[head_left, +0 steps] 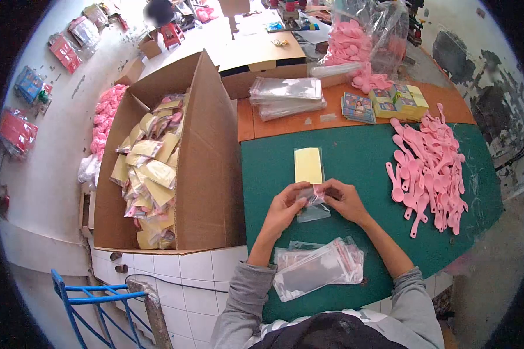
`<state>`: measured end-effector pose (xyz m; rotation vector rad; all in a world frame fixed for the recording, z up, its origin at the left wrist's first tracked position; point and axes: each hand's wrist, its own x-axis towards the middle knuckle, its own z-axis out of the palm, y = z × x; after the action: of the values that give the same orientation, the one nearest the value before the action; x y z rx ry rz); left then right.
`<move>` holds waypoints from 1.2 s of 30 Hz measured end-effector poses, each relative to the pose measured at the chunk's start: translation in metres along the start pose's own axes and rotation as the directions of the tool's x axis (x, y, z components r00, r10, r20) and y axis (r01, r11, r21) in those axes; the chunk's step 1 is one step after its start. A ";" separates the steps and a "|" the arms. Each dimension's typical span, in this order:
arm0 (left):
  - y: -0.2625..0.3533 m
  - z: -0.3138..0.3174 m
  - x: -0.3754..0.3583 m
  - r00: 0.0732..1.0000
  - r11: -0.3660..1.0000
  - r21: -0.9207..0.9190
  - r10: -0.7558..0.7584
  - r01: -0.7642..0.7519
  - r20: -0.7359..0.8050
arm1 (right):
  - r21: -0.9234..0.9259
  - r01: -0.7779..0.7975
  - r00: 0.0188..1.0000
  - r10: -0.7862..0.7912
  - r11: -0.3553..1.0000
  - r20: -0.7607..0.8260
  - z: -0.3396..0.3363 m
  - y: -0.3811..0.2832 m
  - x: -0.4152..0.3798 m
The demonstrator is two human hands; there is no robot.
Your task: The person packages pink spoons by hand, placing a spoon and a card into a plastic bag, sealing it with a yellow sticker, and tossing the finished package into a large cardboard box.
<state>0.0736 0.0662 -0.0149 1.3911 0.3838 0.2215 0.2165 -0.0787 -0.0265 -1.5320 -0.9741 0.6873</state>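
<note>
Pinched between both sets of fingertips, a small clear plastic bag (pixel 312 206) sits just above the green mat (pixel 361 168), with something pink at its top edge. My left hand (pixel 285 206) closes on the bag's left upper corner and my right hand (pixel 343 199) closes on its right upper corner, so the two hands are about equally near; the bag hangs between them, its mouth up by the fingers and its long axis running away from me and back toward my chest. The bag looks thin, glossy and a little crumpled.

Going left to right: an open cardboard box (pixel 206 163) stands full of yellow-backed packets (pixel 148 174); a yellow card (pixel 308 165) lies just beyond the bag; a stack of empty clear bags (pixel 317 269) lies near my sleeves; a heap of pink plastic spoons (pixel 428 168) lies well to the right.
</note>
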 end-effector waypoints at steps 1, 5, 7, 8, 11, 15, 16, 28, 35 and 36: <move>0.006 0.007 -0.004 0.989 0.971 0.213 0.125 -0.105 -0.079 | 0.001 0.002 1.000 -0.002 1.000 0.010 0.000 -0.001 0.001; 0.031 0.032 -0.018 0.829 0.457 0.808 0.554 -0.371 0.067 | 0.057 -0.032 0.999 0.031 0.998 0.024 -0.003 -0.004 0.002; 0.022 0.036 -0.016 0.768 0.266 0.864 0.611 -0.428 0.192 | 0.066 -0.032 0.999 0.030 0.997 0.029 -0.004 -0.002 0.001; 0.017 0.037 -0.015 0.749 0.210 0.866 0.616 -0.454 0.243 | 0.049 -0.012 0.999 0.010 0.999 0.036 -0.005 0.000 0.001; 0.016 0.035 -0.014 0.662 0.189 0.833 0.706 -0.520 0.253 | 0.054 -0.007 0.999 0.005 0.999 0.031 -0.005 0.002 0.002; 0.015 0.032 -0.014 0.627 0.199 0.839 0.753 -0.506 0.200 | -0.122 0.088 0.994 -0.094 0.989 -0.047 0.000 -0.009 0.003; 0.015 0.031 -0.015 0.633 0.223 0.839 0.754 -0.497 0.175 | -0.249 0.171 0.977 -0.197 0.953 -0.084 0.003 -0.011 0.003; 0.024 0.018 -0.013 0.755 0.397 0.785 0.642 -0.475 0.132 | -0.429 0.326 0.900 -0.416 0.843 -0.132 -0.003 -0.013 0.002; 0.015 0.004 -0.007 0.797 0.459 0.804 0.603 -0.378 0.031 | -0.318 0.293 0.930 -0.346 0.902 -0.125 -0.009 -0.007 0.004; 0.011 0.004 -0.005 0.791 0.447 0.805 0.610 -0.391 0.045 | -0.342 0.310 0.927 -0.362 0.887 -0.097 -0.010 -0.006 0.004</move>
<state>0.0712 0.0630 -0.0026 2.3824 0.2566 0.8268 0.2260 -0.0800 -0.0178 -1.6115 -1.2364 0.1583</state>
